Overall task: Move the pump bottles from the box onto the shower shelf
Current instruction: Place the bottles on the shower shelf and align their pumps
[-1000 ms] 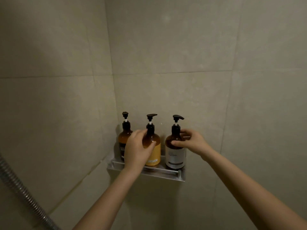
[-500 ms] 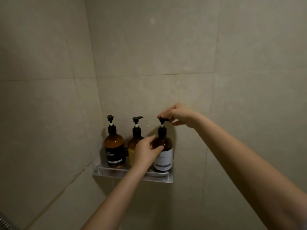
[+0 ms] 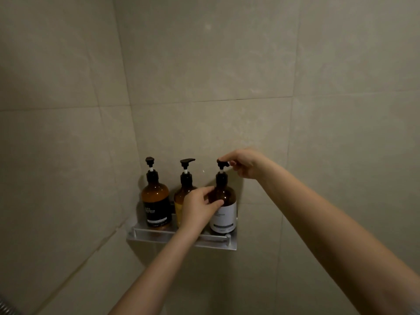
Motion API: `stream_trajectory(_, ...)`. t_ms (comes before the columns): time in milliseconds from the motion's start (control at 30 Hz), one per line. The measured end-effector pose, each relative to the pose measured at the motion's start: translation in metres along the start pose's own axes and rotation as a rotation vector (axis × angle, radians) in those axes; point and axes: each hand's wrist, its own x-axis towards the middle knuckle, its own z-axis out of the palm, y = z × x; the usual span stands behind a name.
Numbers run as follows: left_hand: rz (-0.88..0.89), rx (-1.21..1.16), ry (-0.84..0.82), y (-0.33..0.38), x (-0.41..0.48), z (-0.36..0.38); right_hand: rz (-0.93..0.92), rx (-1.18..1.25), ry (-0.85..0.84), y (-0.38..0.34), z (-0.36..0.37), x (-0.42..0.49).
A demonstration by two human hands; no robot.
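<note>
Head view: black-label bottle (image 3: 156, 201), yellow-label bottle (image 3: 180, 198) and white-label bottle (image 3: 223, 214) all stand upright on the shower shelf (image 3: 159, 235), lower centre of frame; box not in view. Since a second ago the left hand (image 3: 197, 210) has shifted from the yellow-label bottle to the white-label one, fingers (image 3: 216, 203) curled round its shoulder; the right hand (image 3: 244, 163) has gone up to its pump head (image 3: 222, 163), fingers pinching it; likely just nozzle alignment, placing looks done. The black label reads roughly "SHAMPOO"; the other labels are unreadable.

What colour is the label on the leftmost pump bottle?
The label is black, clearest in the head view.
</note>
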Motion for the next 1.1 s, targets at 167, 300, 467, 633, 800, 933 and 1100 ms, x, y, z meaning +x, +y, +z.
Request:
stream_trajectory(167,0.002,-0.002,-0.008,0.001,-0.001,-0.001,-0.103,0.078,0.066,0.011,0.007,-0.004)
stream_trajectory(300,0.000,0.012,-0.014,0.002,0.001,-0.001,-0.140,-0.024,-0.021,0.007,0.001,-0.015)
stream_trajectory(467,0.002,0.029,-0.020,0.001,0.002,-0.002,-0.079,0.049,-0.105,0.002,0.003,-0.018)
stream_trajectory(633,0.007,0.019,-0.029,0.001,0.002,-0.003,-0.029,0.051,-0.033,0.001,0.009,-0.021)
stream_trajectory(800,0.012,0.019,-0.030,0.000,0.002,-0.002,-0.031,0.057,0.019,0.003,0.012,-0.021)
stream_trajectory(933,0.029,-0.005,-0.041,0.001,0.000,-0.003,-0.048,0.036,0.049,0.003,0.014,-0.024)
stream_trajectory(1100,0.128,-0.023,0.154,-0.010,-0.012,-0.020,-0.229,-0.177,0.199,-0.012,0.009,-0.031)
